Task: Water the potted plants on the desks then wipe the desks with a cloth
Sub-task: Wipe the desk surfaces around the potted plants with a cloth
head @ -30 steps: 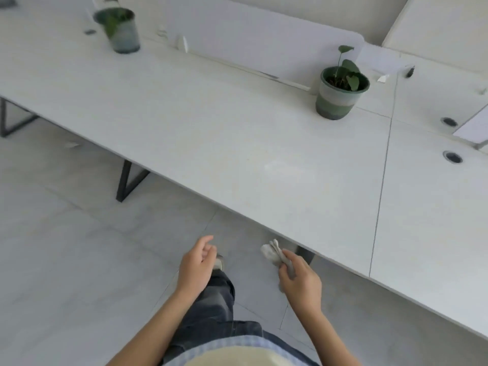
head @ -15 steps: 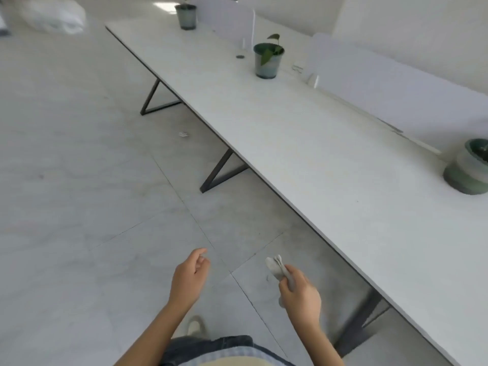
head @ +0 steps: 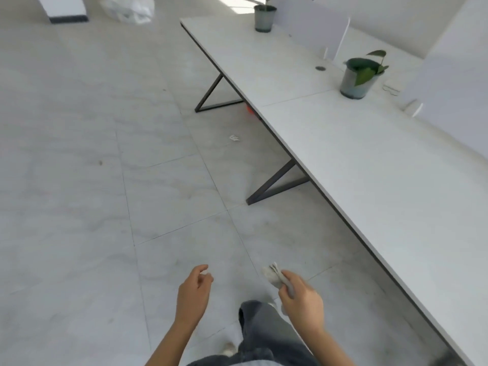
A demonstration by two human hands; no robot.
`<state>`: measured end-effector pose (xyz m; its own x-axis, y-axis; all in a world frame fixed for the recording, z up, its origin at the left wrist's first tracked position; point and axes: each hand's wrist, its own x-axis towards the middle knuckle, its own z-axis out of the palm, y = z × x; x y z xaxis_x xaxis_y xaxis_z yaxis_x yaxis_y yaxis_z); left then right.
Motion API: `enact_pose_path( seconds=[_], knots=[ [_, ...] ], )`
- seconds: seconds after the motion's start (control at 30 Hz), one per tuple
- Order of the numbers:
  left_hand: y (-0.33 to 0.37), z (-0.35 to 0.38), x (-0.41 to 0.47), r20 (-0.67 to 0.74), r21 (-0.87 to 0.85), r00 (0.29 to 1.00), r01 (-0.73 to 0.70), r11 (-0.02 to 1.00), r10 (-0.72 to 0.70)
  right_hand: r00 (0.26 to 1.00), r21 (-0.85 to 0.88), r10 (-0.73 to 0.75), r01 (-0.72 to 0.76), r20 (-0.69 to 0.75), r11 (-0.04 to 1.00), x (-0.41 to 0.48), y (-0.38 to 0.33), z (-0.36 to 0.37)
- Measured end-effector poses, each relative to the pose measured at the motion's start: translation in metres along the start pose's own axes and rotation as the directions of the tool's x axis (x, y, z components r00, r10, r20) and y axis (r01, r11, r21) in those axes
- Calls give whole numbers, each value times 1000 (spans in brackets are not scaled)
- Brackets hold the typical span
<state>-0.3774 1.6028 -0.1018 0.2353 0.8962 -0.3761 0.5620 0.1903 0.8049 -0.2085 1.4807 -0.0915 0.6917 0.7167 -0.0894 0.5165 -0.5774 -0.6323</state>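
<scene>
Closest to my camera, the right hand (head: 303, 302) is curled around a small bunched cloth (head: 273, 274), thumb and fingers pinching it so that a pale wad sticks out past the knuckles toward the floor ahead. It hangs over the tiles, well apart from the desk edge on its right. The left hand (head: 193, 294) sits beside it at about the same height, fingers loosely bent, with nothing in them and touching nothing. Below and between the two I see a grey trouser leg (head: 264, 328) and the tip of a shoe (head: 229, 348) on the pale tiled floor (head: 79, 207).

Further out, a long white desk (head: 369, 167) runs away along the right side on dark angled legs. A scrap of paper (head: 234, 138) lies on the tiles near the desk edge, and something orange (head: 249, 110) shows under the desk, too small for me to identify.

On the desktop, the nearer potted plant (head: 356, 77) stands upright by a white divider panel (head: 449, 83), with a round cable hole (head: 320, 67) just to its left. The farther potted plant (head: 264, 18) stands near the far end of the desk. Beyond it, on the floor, lies a crumpled clear plastic bag (head: 126, 7).
</scene>
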Motion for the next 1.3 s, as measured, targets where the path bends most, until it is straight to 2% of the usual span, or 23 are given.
enact_pose_path(
  seconds=[0.13, 0.23, 0.43, 0.63, 0.73, 0.87, 0.97, 1.13, 1.3],
  knots=[
    [26, 2, 47, -30, -6, 1000, 4, 1000, -4, 998, -17, -18, 19, 58, 1000, 55, -14, 2],
    [60, 10, 103, -45, 5, 999, 3, 1000, -3, 998, 14, -55, 55, 36, 998, 139, -35, -3],
    [144, 21, 200, -101, -39, 991, -95, 995, 90, 989, 70, -134, 139, -70, 988, 270, -77, -23],
    [152, 47, 260, -34, 14, 999, 43, 999, -42, 989, 44, -117, 113, 86, 993, 324, -77, -9],
    [163, 53, 308, -25, 19, 996, 86, 996, -86, 987, 12, -63, 62, 149, 998, 363, -83, -3],
    [208, 63, 393, 65, 1, 998, 22, 1000, -22, 1000, 64, 9, -10, 16, 998, 431, -101, 2],
    [251, 66, 465, 158, 24, 985, -69, 997, 64, 988, 158, 149, -140, -43, 977, 488, -119, 7],
    [321, 55, 559, 244, 50, 955, -187, 981, 170, 908, 345, 391, -322, -152, 881, 557, -151, 16],
    [345, 75, 599, 398, 127, 900, -245, 961, 176, 797, 425, 569, -452, -203, 784, 577, -157, 23]
  ],
)
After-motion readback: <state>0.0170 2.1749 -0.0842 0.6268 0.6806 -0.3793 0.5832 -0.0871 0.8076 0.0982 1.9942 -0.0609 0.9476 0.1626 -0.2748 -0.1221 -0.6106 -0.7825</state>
